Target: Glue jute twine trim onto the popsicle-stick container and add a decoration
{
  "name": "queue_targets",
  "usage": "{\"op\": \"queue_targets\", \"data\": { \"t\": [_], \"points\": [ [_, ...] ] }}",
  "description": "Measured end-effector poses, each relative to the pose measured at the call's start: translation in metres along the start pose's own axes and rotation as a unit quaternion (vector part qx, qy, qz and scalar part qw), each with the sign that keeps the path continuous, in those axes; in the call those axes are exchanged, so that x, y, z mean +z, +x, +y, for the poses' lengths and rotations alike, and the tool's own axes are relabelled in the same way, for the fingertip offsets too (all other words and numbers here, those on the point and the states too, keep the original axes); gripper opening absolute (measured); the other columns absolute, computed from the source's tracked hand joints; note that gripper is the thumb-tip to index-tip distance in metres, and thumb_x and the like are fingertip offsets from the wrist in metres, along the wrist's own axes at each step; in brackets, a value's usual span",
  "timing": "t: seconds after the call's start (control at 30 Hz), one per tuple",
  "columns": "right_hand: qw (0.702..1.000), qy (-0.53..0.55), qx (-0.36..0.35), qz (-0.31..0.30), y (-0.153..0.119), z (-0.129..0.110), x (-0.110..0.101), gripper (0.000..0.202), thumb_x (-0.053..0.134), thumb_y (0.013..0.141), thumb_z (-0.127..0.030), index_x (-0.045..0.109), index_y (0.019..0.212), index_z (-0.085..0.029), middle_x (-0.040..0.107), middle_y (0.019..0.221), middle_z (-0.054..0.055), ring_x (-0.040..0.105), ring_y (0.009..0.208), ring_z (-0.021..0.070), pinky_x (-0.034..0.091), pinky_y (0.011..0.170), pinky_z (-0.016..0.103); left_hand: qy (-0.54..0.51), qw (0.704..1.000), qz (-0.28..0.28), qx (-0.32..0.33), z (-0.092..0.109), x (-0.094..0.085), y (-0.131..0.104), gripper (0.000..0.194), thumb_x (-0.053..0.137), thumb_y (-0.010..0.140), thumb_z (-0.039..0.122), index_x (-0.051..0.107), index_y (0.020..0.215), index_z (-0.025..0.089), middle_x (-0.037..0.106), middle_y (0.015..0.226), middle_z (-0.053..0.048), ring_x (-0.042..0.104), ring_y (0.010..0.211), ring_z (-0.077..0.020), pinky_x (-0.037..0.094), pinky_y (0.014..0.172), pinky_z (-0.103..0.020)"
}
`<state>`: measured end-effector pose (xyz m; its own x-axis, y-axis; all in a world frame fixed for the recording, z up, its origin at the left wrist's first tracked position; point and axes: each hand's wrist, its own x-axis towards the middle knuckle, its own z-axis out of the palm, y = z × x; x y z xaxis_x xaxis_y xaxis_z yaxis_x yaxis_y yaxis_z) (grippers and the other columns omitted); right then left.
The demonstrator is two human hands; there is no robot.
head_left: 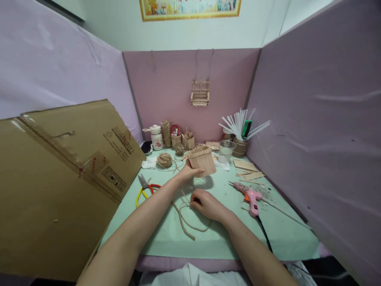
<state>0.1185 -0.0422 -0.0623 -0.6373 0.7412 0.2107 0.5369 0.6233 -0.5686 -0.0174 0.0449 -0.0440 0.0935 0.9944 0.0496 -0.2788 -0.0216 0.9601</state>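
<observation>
My left hand (189,173) grips a small container made of wooden craft sticks (202,162), tilted and raised above the table, with a braided-looking band along its rim. Lower and to the right, my right hand (205,203) is closed, fingertips curled in a pinch on the jute twine (190,228); the exact grip is partly hidden by the fingers. Loops of this twine lie on the table below and between my hands. Left of my left forearm are pliers-like cutters (145,186) with red and yellow handles, partly covered by the arm.
A pink glue gun (252,198) with a cord lies at right, near loose wooden sticks (248,169). Behind stand a twine ball (164,160), a white bottle (156,138), a clear cup (227,149) and a pot of white glue sticks (240,147). Large cardboard (65,190) leans at left.
</observation>
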Motion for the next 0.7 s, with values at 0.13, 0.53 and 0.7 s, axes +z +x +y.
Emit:
{"op": "queue_targets", "data": {
  "t": [0.13, 0.53, 0.7],
  "points": [
    [0.999, 0.001, 0.028, 0.040, 0.006, -0.001, 0.008, 0.010, 0.057, 0.081, -0.012, 0.062, 0.076, -0.019, 0.065, 0.081, 0.004, 0.058, 0.076, 0.0157, 0.039, 0.068, 0.024, -0.041, 0.996, -0.022, -0.078, 0.001, -0.001, 0.002, 0.056, 0.086, 0.056, 0.031, 0.063, 0.104, 0.013, 0.069, 0.107, -0.014, 0.064, 0.098, -0.0258, 0.053, 0.082, -0.036],
    [0.918, 0.001, 0.190, 0.347, 0.068, 0.024, -0.043, 0.041, 0.042, 0.090, -0.025, 0.046, 0.128, -0.010, 0.045, 0.131, 0.020, 0.036, 0.129, 0.0274, 0.035, 0.099, 0.039, -0.148, 0.987, 0.066, 0.002, 0.088, -0.055, -0.046, 0.043, 0.075, 0.072, 0.022, 0.063, 0.112, 0.014, 0.069, 0.110, -0.010, 0.063, 0.101, -0.0227, 0.053, 0.084, -0.030],
    [0.999, -0.023, 0.038, 0.022, 0.029, -0.035, 0.009, 0.025, 0.059, 0.084, -0.040, 0.061, 0.097, -0.019, 0.061, 0.099, 0.010, 0.056, 0.092, 0.0225, 0.042, 0.082, 0.032, -0.157, 0.984, 0.084, 0.019, 0.072, -0.062, -0.046, 0.038, 0.073, 0.072, 0.019, 0.063, 0.109, 0.014, 0.070, 0.108, -0.009, 0.064, 0.099, -0.0215, 0.054, 0.084, -0.029]
  ]
}}
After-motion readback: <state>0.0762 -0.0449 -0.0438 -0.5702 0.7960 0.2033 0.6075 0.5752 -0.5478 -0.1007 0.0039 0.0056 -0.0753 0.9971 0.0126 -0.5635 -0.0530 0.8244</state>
